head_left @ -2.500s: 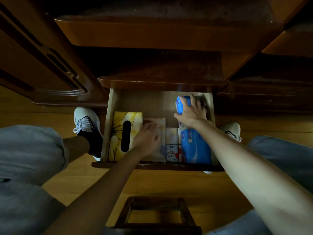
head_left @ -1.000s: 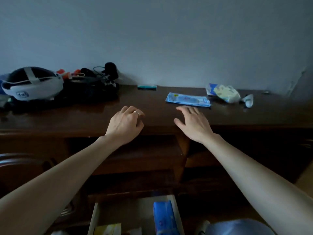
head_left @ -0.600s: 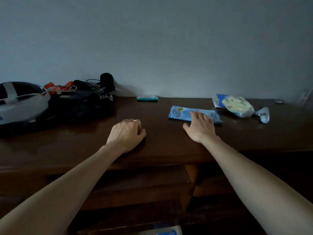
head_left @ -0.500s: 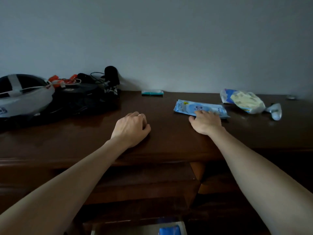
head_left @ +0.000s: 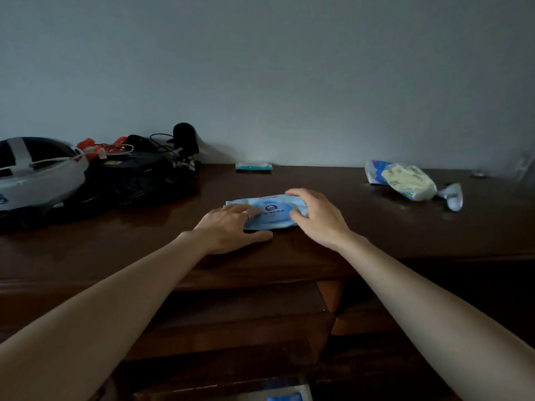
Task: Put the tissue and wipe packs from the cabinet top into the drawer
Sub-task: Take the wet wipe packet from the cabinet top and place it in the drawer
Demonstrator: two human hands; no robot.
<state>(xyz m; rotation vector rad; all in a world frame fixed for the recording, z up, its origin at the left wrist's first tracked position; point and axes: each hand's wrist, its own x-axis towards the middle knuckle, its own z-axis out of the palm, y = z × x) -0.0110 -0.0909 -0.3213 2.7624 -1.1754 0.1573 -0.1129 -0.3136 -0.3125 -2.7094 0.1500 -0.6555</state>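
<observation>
1. Location: the blue wipe pack (head_left: 267, 214) lies flat on the dark wooden worktop (head_left: 376, 227), near its front edge, between both hands.
2. Left hand (head_left: 228, 227): the fingers lie on the left end of the pack, and the thumb rests on the wood in front of it. The grip is loose, not closed around the pack.
3. Right hand (head_left: 315, 215): the fingers curl over the far right edge of the pack and the thumb presses its near side. This grip is closing on the pack; whether it is firm cannot be told.
4. Handling judgement: the pack is a flat pouch of glossy film, so it is probably soft, light and somewhat slippery. It likely sags if it is lifted by one end.
5. Recommended hold: pinch the two short ends, or slide the fingers under the long edge. Avoid the printed oval on top, which may be a flap.
6. Other packs: a small teal pack (head_left: 254, 166) lies by the wall. A crumpled yellow-and-blue pack (head_left: 405, 182) with a twisted end lies well to the right. Both look limp and light.
7. Destination: the drawer (head_left: 289, 396) shows only at the bottom edge, open, with something blue inside.
8. Non-task items: a white helmet (head_left: 37, 172) and a black bag (head_left: 130, 180) with cables occupy the left end.
</observation>
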